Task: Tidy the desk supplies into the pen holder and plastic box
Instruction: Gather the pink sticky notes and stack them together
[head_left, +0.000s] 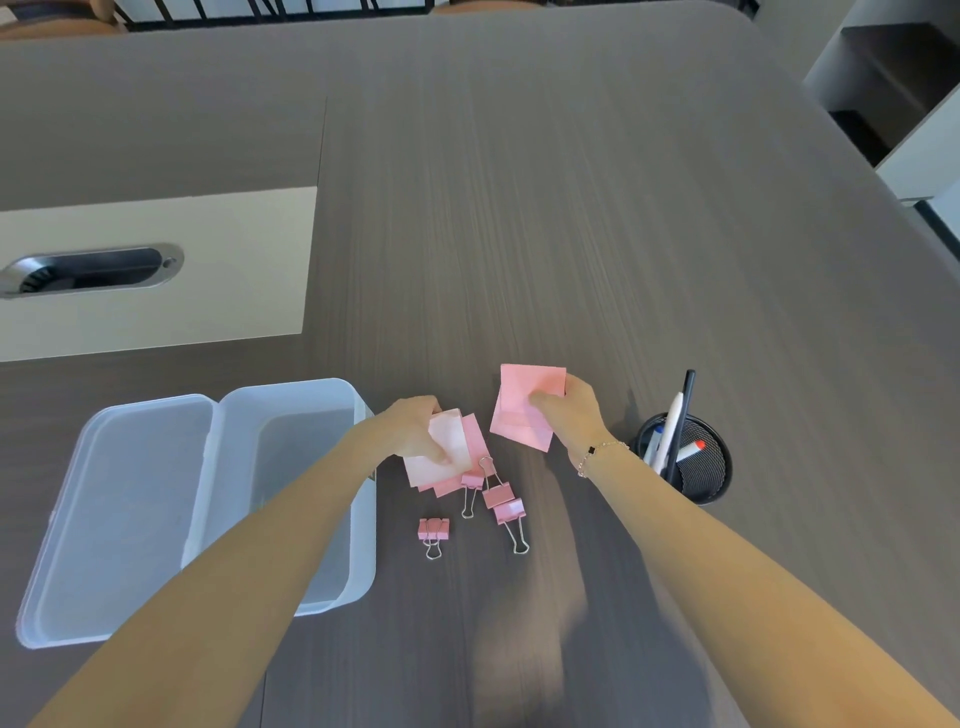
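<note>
My right hand (569, 410) grips a small stack of pink sticky notes (524, 395), lifted slightly at the table's middle. My left hand (415, 431) pinches another bunch of pale and pink sticky notes (452, 457) lying on the table. Several pink binder clips (501, 501) lie just below these notes, one clip (432, 531) apart to the left. The clear plastic box (358, 519) stands open on the left, with its lid (130, 519) flat beside it; the box looks empty. The black mesh pen holder (701, 467) on the right holds several pens and a red-tipped marker.
A beige cable panel (156, 270) with a metal slot is set into the brown wooden table (571, 208) at far left. Shelving stands beyond the table's right edge.
</note>
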